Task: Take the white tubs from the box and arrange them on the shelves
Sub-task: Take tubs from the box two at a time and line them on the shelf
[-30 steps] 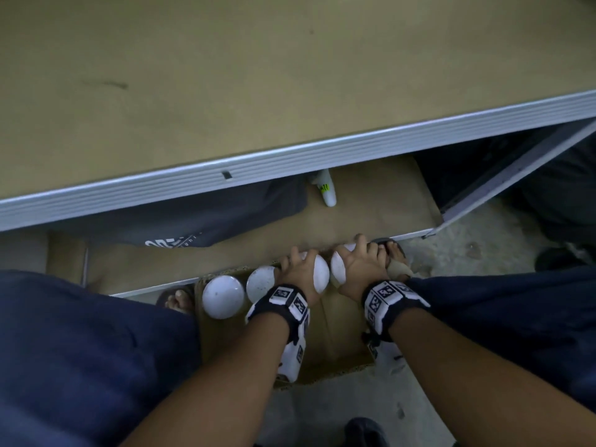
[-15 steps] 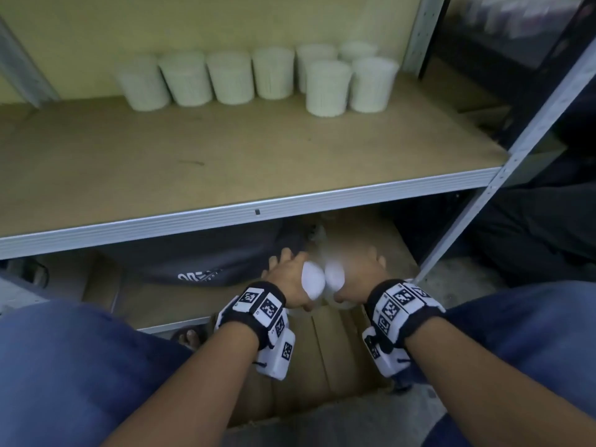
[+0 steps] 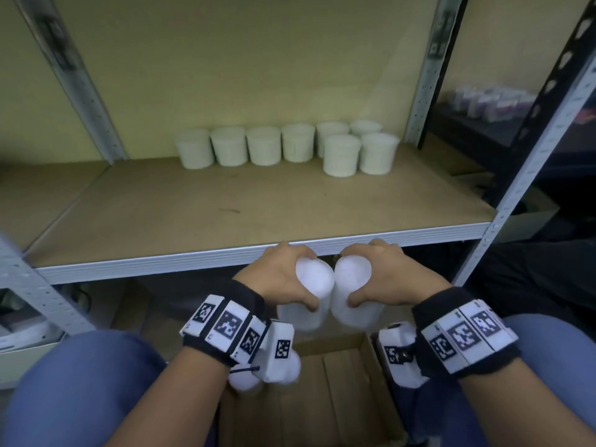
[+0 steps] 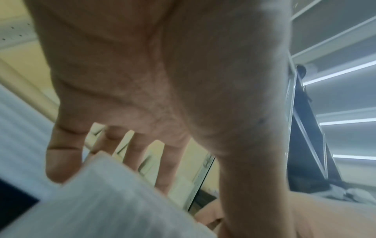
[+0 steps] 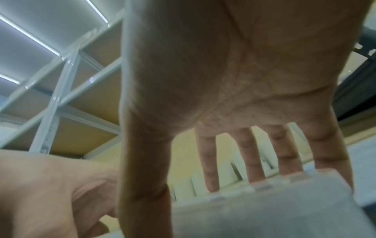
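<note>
My left hand point(image 3: 292, 279) grips a white tub point(image 3: 309, 295) from above, fingers curled over its far side and thumb on the near side. My right hand point(image 3: 375, 275) holds a second white tub point(image 3: 353, 293) the same way. The two tubs touch side by side, just in front of and below the shelf's front edge point(image 3: 193, 261). Several white tubs point(image 3: 290, 146) stand at the back of the shelf board point(image 3: 225, 201), two of them in front of the row at the right. The cardboard box point(image 3: 335, 398) lies open below my wrists, with more tubs point(image 3: 245, 380) at its left. In the wrist views, each tub point(image 4: 101, 201) point(image 5: 264, 209) shows under the fingers.
Grey metal uprights point(image 3: 74, 79) point(image 3: 425, 69) frame the shelf at the back, and another upright point(image 3: 529, 166) stands at the front right. A dark rack point(image 3: 516, 124) with small packages lies to the right. My blue-clad knees point(image 3: 80, 388) flank the box.
Both hands have lifted a tub each out of the box up to the shelf's front edge. My head has tilted up, so the row of tubs on the shelf is in sight.
</note>
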A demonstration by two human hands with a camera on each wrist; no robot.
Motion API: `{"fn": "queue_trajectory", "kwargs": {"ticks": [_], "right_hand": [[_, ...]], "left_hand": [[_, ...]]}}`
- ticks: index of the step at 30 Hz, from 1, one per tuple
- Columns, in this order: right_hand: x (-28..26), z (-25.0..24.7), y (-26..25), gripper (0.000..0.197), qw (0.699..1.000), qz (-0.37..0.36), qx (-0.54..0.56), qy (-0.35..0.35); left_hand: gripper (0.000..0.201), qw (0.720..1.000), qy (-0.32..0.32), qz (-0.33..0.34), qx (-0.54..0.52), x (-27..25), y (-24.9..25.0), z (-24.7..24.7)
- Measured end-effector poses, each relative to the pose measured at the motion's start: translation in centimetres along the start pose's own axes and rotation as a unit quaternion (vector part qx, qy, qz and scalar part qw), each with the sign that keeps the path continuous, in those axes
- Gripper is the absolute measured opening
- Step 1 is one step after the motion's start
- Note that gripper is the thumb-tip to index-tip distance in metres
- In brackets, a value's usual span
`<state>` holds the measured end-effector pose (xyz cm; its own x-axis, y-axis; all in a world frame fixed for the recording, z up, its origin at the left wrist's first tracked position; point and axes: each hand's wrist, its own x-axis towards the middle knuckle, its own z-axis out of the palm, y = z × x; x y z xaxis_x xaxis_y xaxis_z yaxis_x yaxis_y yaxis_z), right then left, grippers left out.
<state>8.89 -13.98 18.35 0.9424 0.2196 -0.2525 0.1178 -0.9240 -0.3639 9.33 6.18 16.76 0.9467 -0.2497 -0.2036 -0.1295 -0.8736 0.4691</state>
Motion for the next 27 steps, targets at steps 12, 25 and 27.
{"fn": "queue_trajectory", "kwargs": {"ticks": [12, 25, 27], "right_hand": [[2.4, -4.9, -4.2, 0.064, 0.977, -0.125, 0.086, 0.147], [10.5, -2.8, -6.5, 0.060, 0.970, -0.123, 0.059, 0.199], [11.1, -2.2, -6.2, 0.058, 0.971, -0.119, 0.062, 0.199]], "left_hand": [[0.069, 0.981, 0.180, 0.008, -0.068, -2.1, -1.1, -7.2], [0.059, 0.962, 0.260, -0.046, -0.066, 3.6, -4.7, -7.7], [0.055, 0.957, 0.276, -0.043, -0.074, 4.3, -5.1, -7.0]]}}
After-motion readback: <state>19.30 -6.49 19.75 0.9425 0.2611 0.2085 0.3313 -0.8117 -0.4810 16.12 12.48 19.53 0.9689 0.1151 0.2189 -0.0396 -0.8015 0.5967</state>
